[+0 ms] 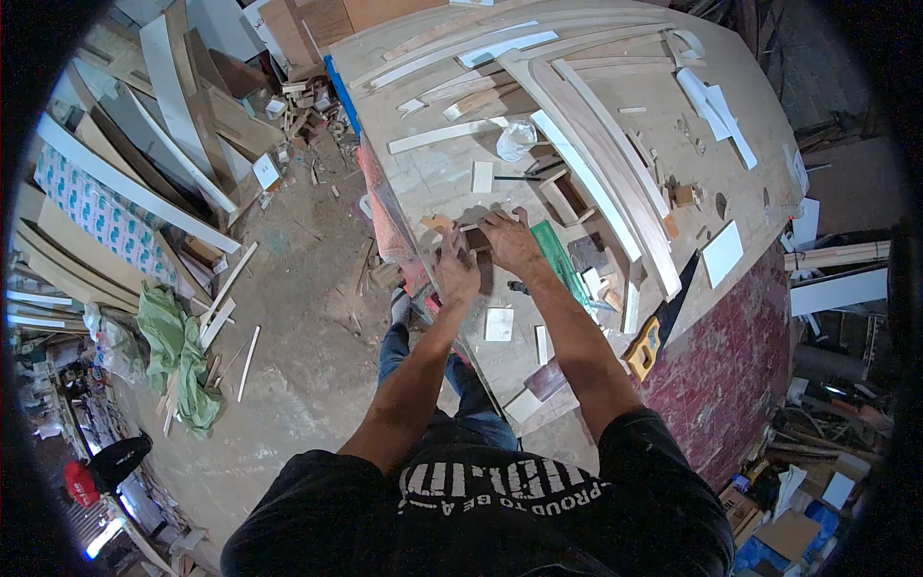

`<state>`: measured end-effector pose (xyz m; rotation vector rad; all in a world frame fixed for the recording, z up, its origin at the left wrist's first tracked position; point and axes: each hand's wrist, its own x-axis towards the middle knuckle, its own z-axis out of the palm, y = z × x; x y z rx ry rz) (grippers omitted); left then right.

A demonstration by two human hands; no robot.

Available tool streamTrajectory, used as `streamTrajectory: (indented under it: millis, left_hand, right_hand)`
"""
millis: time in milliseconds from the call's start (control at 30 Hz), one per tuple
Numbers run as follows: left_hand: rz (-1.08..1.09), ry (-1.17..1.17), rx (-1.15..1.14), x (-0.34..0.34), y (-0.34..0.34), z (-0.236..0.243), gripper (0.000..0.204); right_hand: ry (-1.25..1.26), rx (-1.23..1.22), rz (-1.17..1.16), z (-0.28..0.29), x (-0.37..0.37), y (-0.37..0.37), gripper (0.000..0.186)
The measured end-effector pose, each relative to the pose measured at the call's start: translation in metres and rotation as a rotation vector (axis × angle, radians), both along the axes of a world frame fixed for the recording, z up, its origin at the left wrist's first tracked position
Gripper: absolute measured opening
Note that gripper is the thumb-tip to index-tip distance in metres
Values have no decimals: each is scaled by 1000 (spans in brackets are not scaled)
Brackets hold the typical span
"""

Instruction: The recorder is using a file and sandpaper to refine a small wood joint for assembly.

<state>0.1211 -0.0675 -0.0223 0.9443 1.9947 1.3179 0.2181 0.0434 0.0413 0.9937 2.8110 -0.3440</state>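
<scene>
At the left edge of the workbench [452, 192], my two hands are around a small brown wooden piece [474, 238], mostly hidden by the fingers. My left hand [455, 271] grips its near left side with bent fingers. On its right end, my right hand [510, 240] is closed with curled fingers. A flat orange-brown scrap [437, 222] lies just beyond the left fingers. To the right of my right hand are a green plastic sheet [558, 258] and an open wooden box frame [565, 199]. A white square block [499, 324] lies nearer to me.
Long wooden strips [601, 163] cross the bench, and a handsaw [646, 351] with a yellow handle lies at its right edge. A white plastic cup [516, 141] stands beyond my hands. Curved boards [135, 188] lean at the left, with wood offcuts [308, 111] on the floor.
</scene>
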Motion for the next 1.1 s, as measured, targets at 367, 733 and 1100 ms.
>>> streamTrajectory:
  millis: [367, 733, 1100]
  left_hand:
    - [61, 476, -192, 18, -20, 18, 50]
    - [65, 184, -443, -23, 7, 18, 36]
    - [-450, 557, -341, -52, 16, 28, 62]
  right_hand:
    - [-2, 35, 28, -5, -1, 1, 45]
    - [23, 5, 7, 0, -6, -1, 47]
    - [13, 135, 18, -6, -2, -2, 37]
